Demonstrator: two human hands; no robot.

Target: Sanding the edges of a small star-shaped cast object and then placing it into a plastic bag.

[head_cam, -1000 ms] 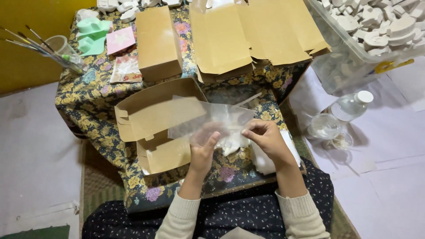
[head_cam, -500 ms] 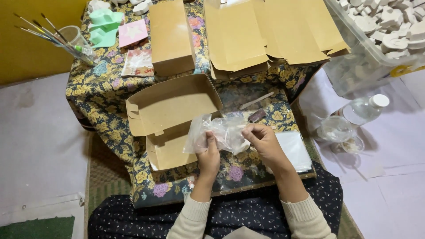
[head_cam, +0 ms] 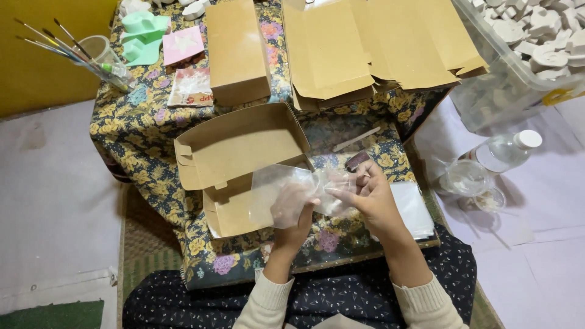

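Note:
My left hand [head_cam: 294,214] is pushed inside a clear plastic bag [head_cam: 275,192], which is spread over its fingers. My right hand [head_cam: 369,196] pinches the bag's other end, where something small and pale is bunched in the plastic. Both hands hover above the near edge of a low table covered in a floral cloth [head_cam: 140,131]. Just left of the bag lies an open brown cardboard box [head_cam: 234,152] with its lid folded back.
A closed brown box [head_cam: 236,52] and a stack of flat box blanks [head_cam: 365,45] lie at the table's far side. A cup of paintbrushes [head_cam: 97,52] stands far left. A clear bin of white plaster shapes [head_cam: 536,42] and a plastic bottle [head_cam: 503,152] sit to the right. Clear bags [head_cam: 411,210] are stacked beside my right hand.
The bag was held stretched out flat between both hands. Now my left hand has slid inside it, and my right hand has bunched the other end.

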